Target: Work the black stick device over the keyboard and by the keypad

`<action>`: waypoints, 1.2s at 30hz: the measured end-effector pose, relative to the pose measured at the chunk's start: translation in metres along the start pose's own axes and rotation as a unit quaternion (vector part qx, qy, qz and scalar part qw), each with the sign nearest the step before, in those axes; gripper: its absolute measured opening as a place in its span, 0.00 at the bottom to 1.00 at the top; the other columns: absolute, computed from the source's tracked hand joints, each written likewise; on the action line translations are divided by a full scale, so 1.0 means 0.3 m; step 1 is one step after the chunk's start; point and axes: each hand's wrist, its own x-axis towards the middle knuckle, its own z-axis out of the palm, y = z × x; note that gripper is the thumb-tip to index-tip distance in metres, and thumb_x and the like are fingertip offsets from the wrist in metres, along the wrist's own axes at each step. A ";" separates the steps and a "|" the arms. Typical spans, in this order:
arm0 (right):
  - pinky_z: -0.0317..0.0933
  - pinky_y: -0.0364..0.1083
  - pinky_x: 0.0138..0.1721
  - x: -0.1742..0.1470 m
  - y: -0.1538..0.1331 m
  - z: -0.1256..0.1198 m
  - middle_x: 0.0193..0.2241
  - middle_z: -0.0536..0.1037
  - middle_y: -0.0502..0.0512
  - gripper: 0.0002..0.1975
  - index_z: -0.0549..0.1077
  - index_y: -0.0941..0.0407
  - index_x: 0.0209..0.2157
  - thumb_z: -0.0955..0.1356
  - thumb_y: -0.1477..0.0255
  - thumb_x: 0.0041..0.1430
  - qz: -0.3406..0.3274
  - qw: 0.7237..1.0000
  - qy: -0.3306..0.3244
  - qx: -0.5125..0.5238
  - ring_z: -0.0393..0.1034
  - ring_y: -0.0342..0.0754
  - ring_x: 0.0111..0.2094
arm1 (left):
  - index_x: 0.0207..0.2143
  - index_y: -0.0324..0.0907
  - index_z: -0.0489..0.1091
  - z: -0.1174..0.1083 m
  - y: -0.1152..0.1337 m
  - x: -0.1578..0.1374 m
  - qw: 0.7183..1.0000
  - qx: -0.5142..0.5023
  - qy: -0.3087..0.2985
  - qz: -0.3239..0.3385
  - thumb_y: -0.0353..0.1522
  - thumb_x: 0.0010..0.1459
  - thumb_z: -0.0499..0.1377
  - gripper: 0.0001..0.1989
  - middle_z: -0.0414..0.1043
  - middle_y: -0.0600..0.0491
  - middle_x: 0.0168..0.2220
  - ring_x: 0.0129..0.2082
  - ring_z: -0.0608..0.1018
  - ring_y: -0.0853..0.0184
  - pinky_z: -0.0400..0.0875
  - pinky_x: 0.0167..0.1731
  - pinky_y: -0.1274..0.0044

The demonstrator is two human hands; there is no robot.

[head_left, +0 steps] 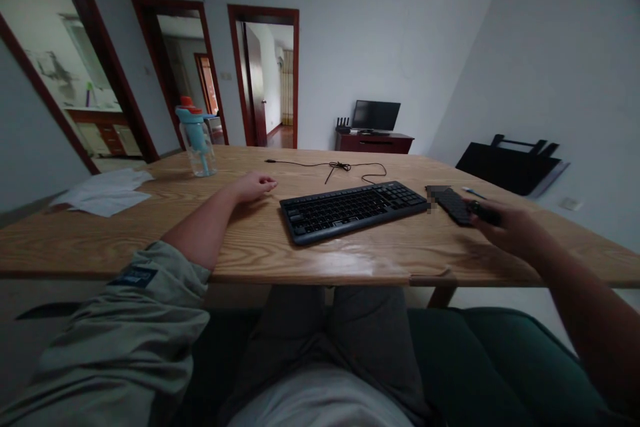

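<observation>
A black keyboard [357, 210] lies at a slant on the wooden table between my hands, with pale outlines showing among its front keys. To its left, my left hand [254, 187] rests on the tabletop, fingers loosely curled and nothing visible in them. My right hand [505, 227], blurred, is closed around a small black rounded object [484, 211] whose kind I cannot make out. Just left of that hand lies a flat dark textured piece [453, 203], beside the keyboard's right end. The keyboard's black cable [340, 165] is bundled behind it.
A clear bottle [200, 147] with a blue and red lid stands at the back left of the wooden table [240, 253]. White papers [107, 190] lie at the left. A small blue item [473, 192] is beyond my right hand. A monitor [376, 116] stands on a far cabinet.
</observation>
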 end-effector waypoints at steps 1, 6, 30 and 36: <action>0.66 0.57 0.45 -0.030 0.062 -0.008 0.45 0.79 0.70 0.21 0.79 0.53 0.48 0.67 0.65 0.52 0.017 1.000 -0.014 -0.012 0.75 0.62 0.42 | 0.39 0.41 0.77 0.002 -0.004 0.004 1.000 -0.002 0.000 0.002 0.53 0.49 0.60 0.26 0.78 0.47 0.37 0.36 0.74 0.61 0.67 0.36 0.72; 0.65 0.56 0.49 -0.109 0.176 0.003 0.47 0.77 0.65 0.15 0.82 0.47 0.38 0.69 0.62 0.49 0.026 0.997 -0.078 0.000 0.75 0.60 0.44 | 0.38 0.42 0.78 0.006 -0.012 0.008 0.999 0.015 -0.029 0.002 0.51 0.51 0.59 0.24 0.79 0.47 0.36 0.37 0.75 0.60 0.67 0.39 0.72; 0.63 0.54 0.51 -0.146 0.129 -0.003 0.46 0.77 0.66 0.13 0.79 0.48 0.37 0.70 0.62 0.48 0.021 0.999 -0.037 0.019 0.74 0.60 0.46 | 0.36 0.42 0.78 -0.014 0.041 -0.017 0.999 0.025 -0.030 -0.028 0.49 0.49 0.61 0.21 0.79 0.47 0.37 0.38 0.75 0.59 0.68 0.38 0.73; 0.62 0.54 0.54 -0.143 0.121 -0.008 0.48 0.76 0.65 0.15 0.80 0.49 0.41 0.69 0.63 0.51 -0.009 0.999 -0.045 0.022 0.72 0.60 0.49 | 0.37 0.43 0.78 -0.014 0.031 -0.016 0.999 0.027 -0.030 -0.024 0.49 0.51 0.61 0.21 0.80 0.47 0.39 0.40 0.77 0.58 0.68 0.43 0.72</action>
